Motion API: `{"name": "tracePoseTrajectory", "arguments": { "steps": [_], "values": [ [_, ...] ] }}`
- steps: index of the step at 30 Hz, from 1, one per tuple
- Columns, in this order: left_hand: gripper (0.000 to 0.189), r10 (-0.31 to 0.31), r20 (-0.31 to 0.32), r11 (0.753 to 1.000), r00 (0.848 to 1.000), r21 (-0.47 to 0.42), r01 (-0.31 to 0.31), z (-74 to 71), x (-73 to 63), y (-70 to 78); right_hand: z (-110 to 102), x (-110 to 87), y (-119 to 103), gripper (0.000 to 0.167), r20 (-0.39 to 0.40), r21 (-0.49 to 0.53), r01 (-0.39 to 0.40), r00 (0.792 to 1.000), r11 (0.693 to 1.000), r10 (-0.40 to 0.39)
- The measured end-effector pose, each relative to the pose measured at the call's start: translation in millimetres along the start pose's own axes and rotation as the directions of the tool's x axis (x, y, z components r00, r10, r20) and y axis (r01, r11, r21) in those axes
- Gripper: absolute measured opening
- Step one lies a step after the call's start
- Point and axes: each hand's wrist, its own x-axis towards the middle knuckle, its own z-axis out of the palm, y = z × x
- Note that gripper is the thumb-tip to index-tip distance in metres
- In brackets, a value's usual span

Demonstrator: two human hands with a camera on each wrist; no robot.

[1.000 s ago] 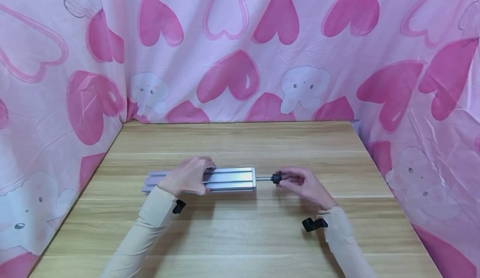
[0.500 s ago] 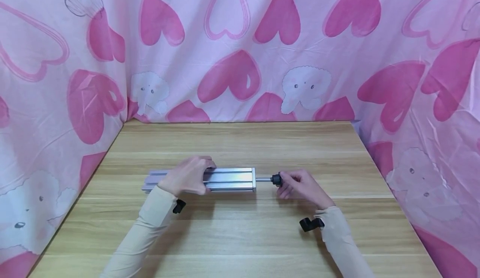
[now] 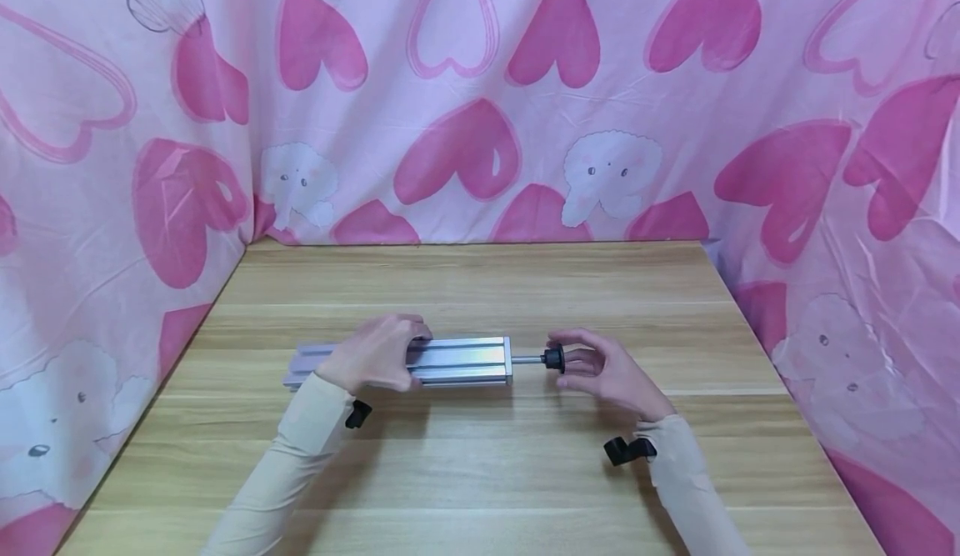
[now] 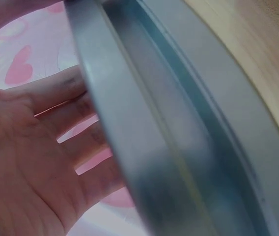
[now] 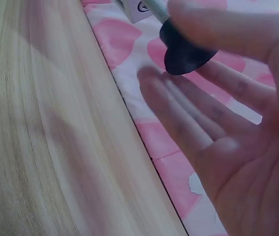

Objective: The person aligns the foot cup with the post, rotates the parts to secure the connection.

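Note:
A silver aluminium profile (image 3: 459, 360) with long grooves lies sideways in the head view. My left hand (image 3: 375, 352) grips it across the middle, thumb on the near side and fingers on the far side. In the left wrist view the grooved profile (image 4: 154, 118) runs past the fingers. A threaded rod (image 3: 527, 359) sticks out of its right end plate and bears a black levelling foot (image 3: 554, 360). Around this foot my right hand (image 3: 611, 373) is spread, index finger by its upper edge and thumb lower down. In the right wrist view the thumb overlaps the black foot (image 5: 186, 51).
The wooden table (image 3: 480, 473) spreads under both hands. Pink heart-print cloth (image 3: 457, 156) hangs at the back and both sides. A black wrist mount (image 3: 358, 413) sits at the left sleeve, another black mount (image 3: 628, 450) at the right.
Half a second ago my right thumb and index finger pinched the black foot; now the fingers are spread around it. The left hand and the profile have barely moved.

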Motion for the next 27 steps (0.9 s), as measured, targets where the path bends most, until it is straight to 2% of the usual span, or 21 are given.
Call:
{"name": "tracePoseTrajectory", "arguments": {
  "steps": [3, 6, 9, 14, 16, 23, 27],
  "values": [
    [0.048, 0.01, -0.003, 1.0, 1.0, 0.004, -0.01, 0.5, 0.4, -0.1, -1.1, 0.6, 1.8, 0.059, -0.003, -0.005, 0.047, 0.999, 0.999, -0.047],
    [0.049, 0.025, -0.008, 1.0, 1.0, -0.005, -0.025, -0.2, 0.7, -0.2, -2.7, 0.6, 3.1, 0.054, -0.018, -0.062, 0.055, 0.998, 0.997, -0.056],
    [0.049, 0.034, -0.013, 0.999, 0.999, -0.021, -0.034, -1.6, 1.0, -0.1, -4.3, 0.0, 3.6, 0.048, -0.032, -0.099, 0.017, 0.999, 0.995, -0.021],
    [0.048, 0.033, -0.03, 0.999, 0.999, -0.031, -0.034, -3.4, 1.0, 0.7, -3.8, 1.4, 3.5, 0.033, -0.02, -0.086, -0.038, 0.999, 0.996, 0.036],
    [0.048, 0.029, -0.034, 0.999, 0.999, -0.03, -0.03, -3.7, 0.9, 1.0, -2.7, 3.0, 3.1, 0.034, -0.013, -0.084, -0.054, 0.998, 0.995, 0.053],
    [0.05, 0.005, -0.027, 1.0, 1.0, -0.025, -0.006, -5.4, 0.5, 0.8, 0.8, 9.1, 0.8, 0.053, 0.007, -0.093, -0.11, 0.994, 0.99, 0.111],
    [0.052, -0.017, -0.025, 0.999, 1.0, -0.031, 0.016, -7.3, 0.2, 1.1, 0.8, 8.1, -0.2, 0.049, -0.038, -0.161, -0.13, 0.991, 0.978, 0.126]
  ]
}}
